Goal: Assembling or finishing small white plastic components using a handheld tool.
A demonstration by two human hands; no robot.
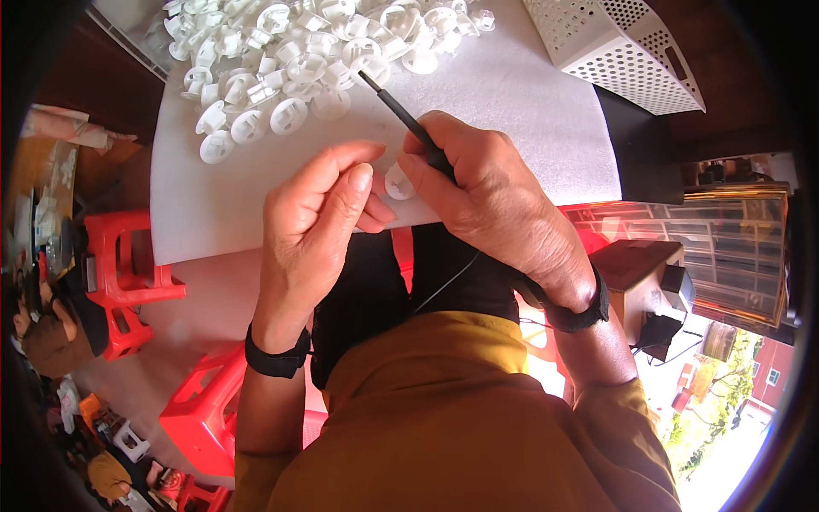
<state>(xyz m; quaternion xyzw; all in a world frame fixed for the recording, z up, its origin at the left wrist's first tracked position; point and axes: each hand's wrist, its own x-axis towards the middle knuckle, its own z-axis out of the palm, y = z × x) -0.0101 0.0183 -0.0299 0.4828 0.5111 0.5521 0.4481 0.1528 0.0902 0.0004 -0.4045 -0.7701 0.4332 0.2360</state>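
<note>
Head view. Your right hand [490, 200] gripped a thin black tool [408, 122], fingers wrapped round its handle, tip aimed away toward the heap of white plastic parts [290, 60]. Your left hand [320, 218] pinched a small white plastic part [398, 182] between thumb and fingers, just above the near edge of the bench [512, 102], touching the right hand's fingertips. The part looked light, stiff and smooth, likely slippery; a rim pinch seemed the surest hold. The tool appeared rigid and light, best held low on the handle. A white foam-like sheet covered the bench; a perforated white basket [618, 43] stood at its far right corner. Red plastic stools [128, 273] stood on the floor to your left, and a sunlit outdoor area showed at lower right.
</note>
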